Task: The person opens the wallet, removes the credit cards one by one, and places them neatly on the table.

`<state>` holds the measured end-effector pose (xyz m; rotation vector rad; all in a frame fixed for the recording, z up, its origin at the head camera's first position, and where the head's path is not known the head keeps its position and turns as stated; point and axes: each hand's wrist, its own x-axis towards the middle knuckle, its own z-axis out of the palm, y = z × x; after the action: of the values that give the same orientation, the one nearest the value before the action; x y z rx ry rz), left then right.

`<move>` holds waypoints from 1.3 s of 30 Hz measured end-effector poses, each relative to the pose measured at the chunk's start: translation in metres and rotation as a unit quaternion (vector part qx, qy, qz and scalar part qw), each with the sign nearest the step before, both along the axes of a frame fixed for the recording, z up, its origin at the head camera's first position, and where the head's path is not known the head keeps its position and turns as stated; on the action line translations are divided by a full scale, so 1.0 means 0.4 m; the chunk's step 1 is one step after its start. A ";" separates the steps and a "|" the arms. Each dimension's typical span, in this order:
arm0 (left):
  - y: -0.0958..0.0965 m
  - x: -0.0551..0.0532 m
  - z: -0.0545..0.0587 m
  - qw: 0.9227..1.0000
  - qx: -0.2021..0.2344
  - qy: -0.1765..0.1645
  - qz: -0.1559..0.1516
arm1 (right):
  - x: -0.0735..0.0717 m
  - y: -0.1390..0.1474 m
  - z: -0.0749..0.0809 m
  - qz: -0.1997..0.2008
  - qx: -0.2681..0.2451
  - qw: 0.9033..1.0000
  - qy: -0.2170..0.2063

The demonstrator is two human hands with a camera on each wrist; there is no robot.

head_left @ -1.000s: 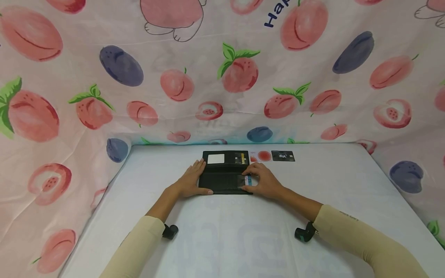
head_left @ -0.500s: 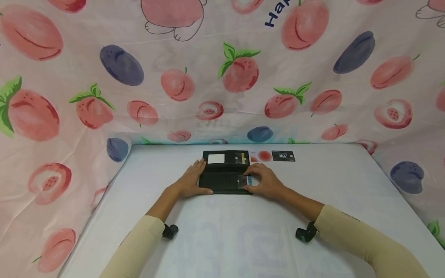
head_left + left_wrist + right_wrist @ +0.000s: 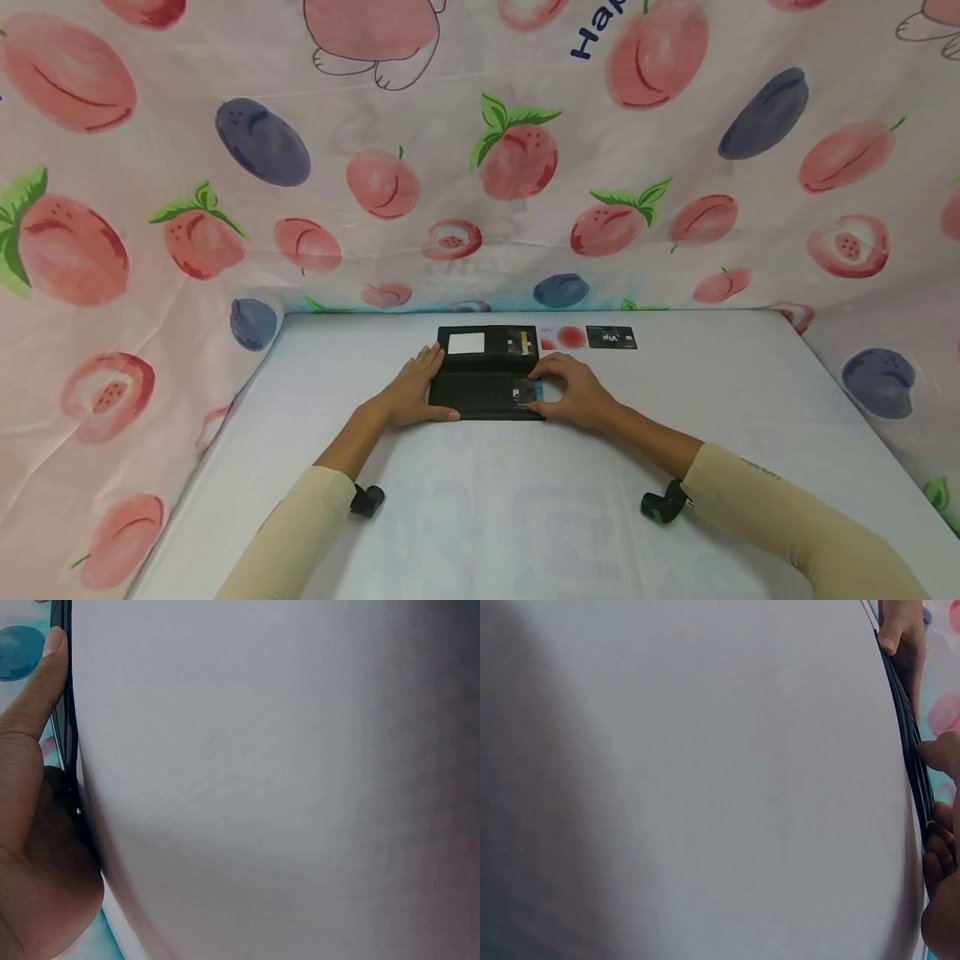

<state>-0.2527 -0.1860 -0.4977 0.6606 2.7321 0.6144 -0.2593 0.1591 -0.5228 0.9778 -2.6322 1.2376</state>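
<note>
A black wallet point(image 3: 476, 396) lies unfolded on the table. My left hand point(image 3: 408, 390) rests along its left side, fingers at the upper half and thumb extended on the near left corner. In the left wrist view, that thumb point(image 3: 46, 686) lies against the wallet's edge. At the lower right pocket my right hand point(image 3: 576, 392) pinches a black card point(image 3: 522, 392) between thumb and fingers. A light letter shows on this card, which sticks partly out of the pocket. A blue strip point(image 3: 539, 390) shows beside it, between the fingertips.
In the wallet's upper half sit a white panel point(image 3: 466, 342) and a dark card with yellow point(image 3: 519, 342). Right of it lie a peach-patterned card point(image 3: 564, 337) and a black VIP card point(image 3: 611, 337) on the white table point(image 3: 480, 508). Fruit-print cloth point(image 3: 450, 167) hangs behind.
My right hand has shifted slightly right, drawing the black card farther out of the pocket. More of its face shows, with a letter now visible, and less blue. The left hand stays put.
</note>
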 end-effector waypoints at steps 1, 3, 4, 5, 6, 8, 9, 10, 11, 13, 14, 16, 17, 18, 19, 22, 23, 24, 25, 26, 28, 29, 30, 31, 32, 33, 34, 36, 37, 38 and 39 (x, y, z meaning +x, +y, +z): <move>0.000 0.001 0.000 1.000 0.002 0.001 0.000 | -0.001 0.002 -0.001 0.001 0.001 1.000 0.000; 0.001 0.001 -0.001 1.000 0.003 0.001 0.000 | -0.002 0.004 -0.001 0.001 0.001 1.000 0.001; 0.000 0.001 -0.001 1.000 0.003 0.000 0.001 | -0.002 0.005 0.000 0.002 0.000 1.000 0.001; 0.000 0.001 -0.001 1.000 0.001 0.000 0.001 | -0.001 0.006 0.002 0.002 0.000 1.000 0.002; 0.000 0.000 -0.001 1.000 -0.001 -0.002 0.002 | -0.001 0.007 0.002 0.002 0.000 1.000 0.005; -0.001 -0.001 -0.001 1.000 -0.002 0.000 0.003 | 0.001 0.009 0.004 0.002 0.001 1.000 0.011; -0.001 -0.001 0.000 1.000 -0.002 0.000 0.003 | 0.002 0.010 0.006 0.001 0.002 1.000 0.012; -0.001 -0.001 0.001 1.000 -0.001 0.000 0.004 | 0.004 0.011 0.008 0.000 0.002 1.000 0.012; -0.001 -0.001 0.002 1.000 -0.001 0.000 0.004 | 0.005 0.013 0.009 -0.001 0.002 1.000 0.013; -0.001 0.000 0.003 1.000 0.002 0.001 0.005 | 0.006 0.017 0.010 -0.002 0.002 1.000 0.013; -0.001 0.001 0.004 1.000 0.002 0.000 0.005 | 0.007 0.019 0.011 -0.003 0.003 1.000 0.012; 0.000 0.001 0.004 1.000 0.002 -0.001 0.006 | 0.007 0.023 0.012 -0.004 0.003 1.000 0.008; 0.000 0.002 0.005 1.000 0.002 0.000 0.006 | 0.007 0.025 0.011 -0.004 0.004 1.000 0.008; 0.000 0.002 0.005 1.000 0.002 0.000 0.006 | 0.006 0.027 0.010 -0.005 0.006 1.000 0.009; 0.000 0.002 0.004 1.000 0.003 0.001 0.006 | 0.006 0.028 0.009 -0.005 0.007 1.000 0.009; 0.000 0.001 0.004 1.000 0.004 0.003 0.005 | 0.004 0.033 0.008 -0.007 0.011 1.000 0.010; 0.000 0.001 0.004 1.000 0.004 0.002 0.004 | 0.004 0.034 0.007 -0.007 0.013 1.000 0.011; 0.000 0.000 0.004 1.000 0.004 0.002 0.004 | 0.004 0.035 0.007 -0.008 0.015 1.000 0.012; 0.000 0.000 0.004 1.000 0.004 0.002 0.004 | 0.005 0.036 0.008 -0.009 0.016 1.000 0.011; 0.000 -0.001 0.003 1.000 0.004 0.001 0.004 | 0.006 0.038 0.009 -0.010 0.016 1.000 0.011; 0.000 -0.003 0.001 1.000 0.004 0.002 0.004 | 0.008 0.041 0.012 -0.010 0.016 1.000 0.008; -0.001 -0.004 0.000 1.000 0.003 0.002 0.004 | 0.008 0.041 0.013 -0.010 0.017 1.000 0.009; -0.001 -0.005 -0.001 1.000 0.001 0.002 0.004 | 0.009 0.042 0.013 -0.010 0.018 1.000 0.010; -0.001 -0.006 -0.002 1.000 0.000 0.001 0.004 | 0.010 0.043 0.014 -0.008 0.019 1.000 0.011; -0.001 -0.006 -0.003 1.000 0.000 0.001 0.004 | 0.010 0.044 0.014 -0.007 0.020 1.000 0.013; -0.001 -0.006 -0.003 1.000 0.001 0.001 0.003 | 0.011 0.044 0.014 -0.006 0.023 1.000 0.013; -0.001 -0.006 -0.002 1.000 0.001 0.001 0.003 | 0.012 0.044 0.015 -0.005 0.024 1.000 0.012; -0.001 -0.005 -0.002 1.000 0.003 0.001 0.002 | 0.013 0.042 0.014 -0.006 0.027 1.000 0.008; -0.001 -0.005 -0.001 1.000 0.003 0.000 0.002 | 0.014 0.040 0.015 -0.007 0.029 1.000 0.004; -0.001 -0.004 -0.001 1.000 0.003 0.000 0.002 | 0.015 0.038 0.015 -0.009 0.032 0.999 0.000; -0.001 -0.004 -0.001 1.000 0.000 -0.001 0.002 | 0.016 0.035 0.015 -0.011 0.034 0.999 -0.004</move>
<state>-0.2544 -0.1863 -0.4981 0.6532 2.7319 0.6169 -0.2530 0.1732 -0.5168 0.9521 -2.7000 1.1570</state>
